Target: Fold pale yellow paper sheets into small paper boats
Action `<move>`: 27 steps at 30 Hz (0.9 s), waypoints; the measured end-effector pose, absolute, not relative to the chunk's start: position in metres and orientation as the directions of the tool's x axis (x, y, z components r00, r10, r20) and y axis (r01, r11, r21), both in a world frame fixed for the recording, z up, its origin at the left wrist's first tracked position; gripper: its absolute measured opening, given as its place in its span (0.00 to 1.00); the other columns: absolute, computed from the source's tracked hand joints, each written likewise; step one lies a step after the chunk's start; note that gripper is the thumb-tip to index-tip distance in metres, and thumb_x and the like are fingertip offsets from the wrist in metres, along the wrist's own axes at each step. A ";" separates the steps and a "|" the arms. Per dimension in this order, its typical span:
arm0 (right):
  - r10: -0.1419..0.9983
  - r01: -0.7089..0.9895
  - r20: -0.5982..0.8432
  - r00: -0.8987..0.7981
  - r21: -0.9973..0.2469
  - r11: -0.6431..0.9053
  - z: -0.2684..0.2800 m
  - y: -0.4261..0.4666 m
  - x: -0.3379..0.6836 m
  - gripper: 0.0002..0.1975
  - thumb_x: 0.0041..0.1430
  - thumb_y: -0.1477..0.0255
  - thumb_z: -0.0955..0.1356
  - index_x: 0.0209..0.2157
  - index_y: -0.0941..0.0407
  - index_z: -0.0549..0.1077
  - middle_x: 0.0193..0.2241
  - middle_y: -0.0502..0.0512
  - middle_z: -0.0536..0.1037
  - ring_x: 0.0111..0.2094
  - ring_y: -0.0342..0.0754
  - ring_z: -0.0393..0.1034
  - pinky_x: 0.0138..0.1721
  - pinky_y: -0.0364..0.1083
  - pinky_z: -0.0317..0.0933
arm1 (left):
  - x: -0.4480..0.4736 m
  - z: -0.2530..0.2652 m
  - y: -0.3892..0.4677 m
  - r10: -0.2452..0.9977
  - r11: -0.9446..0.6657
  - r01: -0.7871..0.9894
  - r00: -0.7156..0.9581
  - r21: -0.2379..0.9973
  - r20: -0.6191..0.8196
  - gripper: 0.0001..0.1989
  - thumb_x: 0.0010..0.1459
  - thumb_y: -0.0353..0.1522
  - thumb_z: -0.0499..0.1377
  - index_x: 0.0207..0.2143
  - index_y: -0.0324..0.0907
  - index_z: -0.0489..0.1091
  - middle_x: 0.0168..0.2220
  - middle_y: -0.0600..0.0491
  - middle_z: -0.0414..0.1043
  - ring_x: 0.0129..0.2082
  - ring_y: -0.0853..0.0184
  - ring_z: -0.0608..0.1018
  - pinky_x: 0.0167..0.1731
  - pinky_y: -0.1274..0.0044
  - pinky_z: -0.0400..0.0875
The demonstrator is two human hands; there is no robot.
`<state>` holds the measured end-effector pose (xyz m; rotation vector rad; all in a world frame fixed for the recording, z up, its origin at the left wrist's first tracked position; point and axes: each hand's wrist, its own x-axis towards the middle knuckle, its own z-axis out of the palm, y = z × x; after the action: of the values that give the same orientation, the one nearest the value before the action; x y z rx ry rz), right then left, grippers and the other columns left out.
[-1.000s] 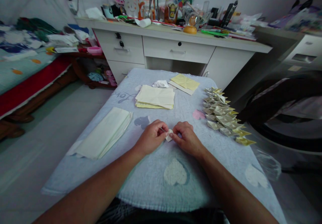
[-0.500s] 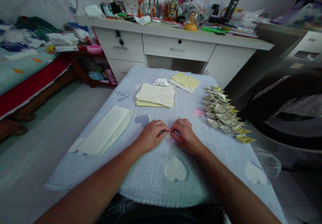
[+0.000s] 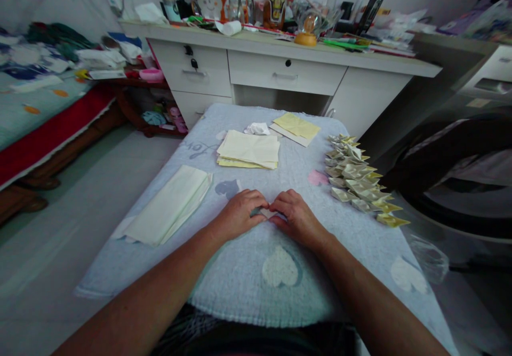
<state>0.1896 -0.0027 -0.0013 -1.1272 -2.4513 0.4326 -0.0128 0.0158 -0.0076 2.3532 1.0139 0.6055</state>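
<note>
Behind the table stands a white desk (image 3: pixel 286 70) with many small things on its top, among them a jar (image 3: pixel 274 8); a bed (image 3: pixel 60 126) is at the left and a washer (image 3: pixel 486 81) at the right. Over the table lies a blue cloth (image 3: pixel 236 286) with printed hearts. Near its middle, the left hand (image 3: pixel 243 213) and the right hand (image 3: pixel 295 217) meet around a small paper (image 3: pixel 268 213), which is low, close to the cloth. On both hands the fingers are bent, with thumb and forefinger only a little apart, and they pinch the paper from its two sides; the other fingers are curled, and their exact grip I cannot tell. One second ago the paper showed taller between the hands, and the right thumb was laid on it; now it looks flatter and wider, and the fingertips of both hands are almost touching above it. Unchanged on the cloth are the folded sheets (image 3: pixel 170 206) at the left, the stack (image 3: pixel 248 148) beyond the hands, the crumpled paper (image 3: pixel 257 128), the yellow sheet (image 3: pixel 296 125) and the rows of folded pieces (image 3: pixel 356 177) at the right.
</note>
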 end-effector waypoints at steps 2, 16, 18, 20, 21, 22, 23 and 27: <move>0.765 0.635 0.236 -0.599 -0.441 0.634 -0.001 -0.003 0.189 0.07 0.59 0.74 0.68 0.40 0.57 0.75 0.35 0.57 0.74 0.38 0.49 0.63 0.41 0.48 0.56 | -0.013 -0.008 0.016 0.755 -0.598 0.528 0.623 0.603 0.202 0.05 0.54 0.29 0.62 0.36 0.42 0.73 0.37 0.51 0.74 0.40 0.62 0.73 0.43 0.72 0.66; 0.727 0.687 0.220 -0.651 -0.236 0.687 0.001 -0.009 0.185 0.05 0.60 0.76 0.66 0.36 0.57 0.75 0.32 0.55 0.73 0.36 0.49 0.62 0.38 0.47 0.54 | -0.014 -0.013 0.017 0.754 -0.600 0.528 0.624 0.600 0.206 0.05 0.55 0.30 0.62 0.36 0.42 0.75 0.37 0.51 0.73 0.41 0.63 0.73 0.44 0.72 0.66; 0.721 0.681 0.220 -0.657 -0.237 0.693 0.002 -0.010 0.183 0.06 0.60 0.77 0.66 0.32 0.56 0.75 0.30 0.55 0.72 0.34 0.48 0.61 0.37 0.46 0.54 | -0.014 -0.012 0.017 0.752 -0.602 0.532 0.628 0.596 0.199 0.05 0.55 0.29 0.62 0.36 0.42 0.75 0.37 0.51 0.73 0.41 0.63 0.73 0.44 0.72 0.66; 0.719 0.678 0.224 -0.658 -0.239 0.695 0.002 -0.011 0.182 0.08 0.61 0.77 0.65 0.30 0.56 0.75 0.29 0.54 0.72 0.33 0.47 0.60 0.35 0.46 0.54 | -0.014 -0.010 0.016 0.752 -0.601 0.535 0.630 0.593 0.195 0.06 0.54 0.28 0.63 0.36 0.42 0.75 0.37 0.50 0.73 0.41 0.63 0.73 0.44 0.72 0.66; 0.720 0.679 0.228 -0.655 -0.241 0.694 0.002 -0.011 0.182 0.09 0.61 0.78 0.64 0.29 0.56 0.75 0.28 0.54 0.72 0.33 0.47 0.60 0.35 0.46 0.54 | -0.014 -0.010 0.016 0.754 -0.599 0.538 0.629 0.593 0.191 0.06 0.54 0.28 0.63 0.37 0.42 0.75 0.37 0.50 0.74 0.41 0.63 0.73 0.44 0.72 0.66; 0.721 0.679 0.232 -0.652 -0.245 0.693 0.002 -0.011 0.182 0.10 0.61 0.78 0.64 0.29 0.56 0.75 0.28 0.54 0.72 0.32 0.47 0.60 0.35 0.46 0.54 | -0.014 -0.010 0.016 0.756 -0.596 0.540 0.627 0.594 0.188 0.07 0.54 0.28 0.63 0.37 0.42 0.75 0.37 0.50 0.74 0.41 0.63 0.73 0.44 0.72 0.66; 0.722 0.677 0.236 -0.650 -0.252 0.692 0.001 -0.010 0.182 0.10 0.61 0.78 0.64 0.29 0.56 0.75 0.28 0.54 0.72 0.32 0.47 0.60 0.35 0.46 0.54 | -0.014 -0.010 0.016 0.759 -0.592 0.543 0.623 0.596 0.186 0.07 0.54 0.27 0.63 0.37 0.42 0.75 0.38 0.50 0.74 0.41 0.63 0.74 0.44 0.72 0.66; 0.719 0.651 0.275 -0.638 -0.306 0.694 -0.003 -0.007 0.185 0.10 0.60 0.78 0.64 0.29 0.56 0.75 0.28 0.54 0.73 0.33 0.47 0.62 0.36 0.46 0.55 | -0.014 -0.009 0.016 0.771 -0.579 0.550 0.608 0.602 0.187 0.05 0.53 0.27 0.63 0.35 0.41 0.74 0.37 0.51 0.74 0.40 0.63 0.74 0.43 0.72 0.66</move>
<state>0.1848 -0.0066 -0.0034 -1.0693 -2.5301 0.2513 -0.0136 0.0156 -0.0090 2.3418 1.0439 0.6000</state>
